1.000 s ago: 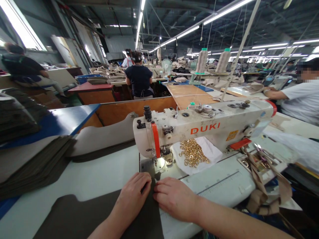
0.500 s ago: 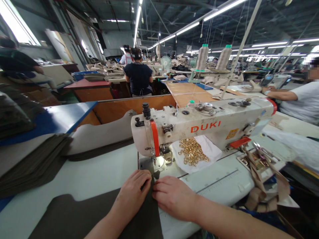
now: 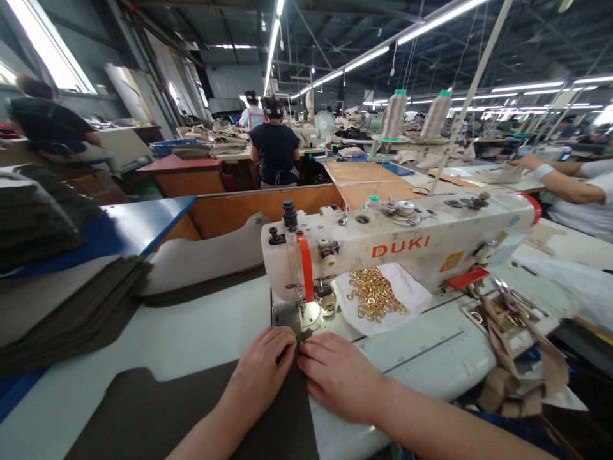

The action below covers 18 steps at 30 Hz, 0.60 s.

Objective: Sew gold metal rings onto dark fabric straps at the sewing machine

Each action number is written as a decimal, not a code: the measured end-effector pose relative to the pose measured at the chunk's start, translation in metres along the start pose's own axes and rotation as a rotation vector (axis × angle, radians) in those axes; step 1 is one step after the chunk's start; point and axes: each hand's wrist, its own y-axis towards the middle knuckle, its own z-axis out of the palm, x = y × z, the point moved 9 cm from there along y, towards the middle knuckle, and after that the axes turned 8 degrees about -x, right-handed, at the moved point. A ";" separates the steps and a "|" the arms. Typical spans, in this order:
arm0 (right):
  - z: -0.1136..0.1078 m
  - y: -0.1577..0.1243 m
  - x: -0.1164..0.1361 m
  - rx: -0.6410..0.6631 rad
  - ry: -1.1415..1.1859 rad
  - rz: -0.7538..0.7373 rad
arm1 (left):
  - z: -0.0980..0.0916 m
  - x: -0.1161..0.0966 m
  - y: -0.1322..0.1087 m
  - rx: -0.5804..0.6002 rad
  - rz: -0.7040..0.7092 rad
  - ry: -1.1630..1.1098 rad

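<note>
A dark olive-grey fabric piece (image 3: pixel 191 409) lies on the pale table, its narrow end just in front of the needle of a white sewing machine (image 3: pixel 407 239). My left hand (image 3: pixel 261 364) rests on this end with fingers bent, thumb and forefinger pinched at its edge. Opposite it, my right hand (image 3: pixel 338 374) has its fingers curled together on the same edge, fingertips almost touching the left ones. What lies right under the fingertips is partly hidden. Beyond them is the lit needle plate (image 3: pixel 311 313). Many small gold metal rings (image 3: pixel 376 294) lie on a white sheet (image 3: pixel 414 297) beside the needle.
Stacks of cut fabric pieces (image 3: pixel 76 306) lie at the left. At the right, a small tray (image 3: pixel 507 316) holds scissors and beige strips (image 3: pixel 498 383) that hang over the edge. Thread cones (image 3: pixel 395 115) stand behind the machine. Co-workers sit ahead, left and right.
The view has turned slightly left, so everything sits further right in the picture. Both hands stay at the same fabric edge with hardly any movement. The right co-worker's arm has lifted.
</note>
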 end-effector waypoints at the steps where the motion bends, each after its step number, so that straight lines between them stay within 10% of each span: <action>1: 0.000 0.000 0.000 -0.005 -0.006 -0.004 | -0.001 0.000 0.000 -0.005 0.001 0.000; 18: -0.001 0.001 0.000 -0.004 -0.009 0.008 | -0.003 0.002 -0.003 -0.043 0.038 -0.001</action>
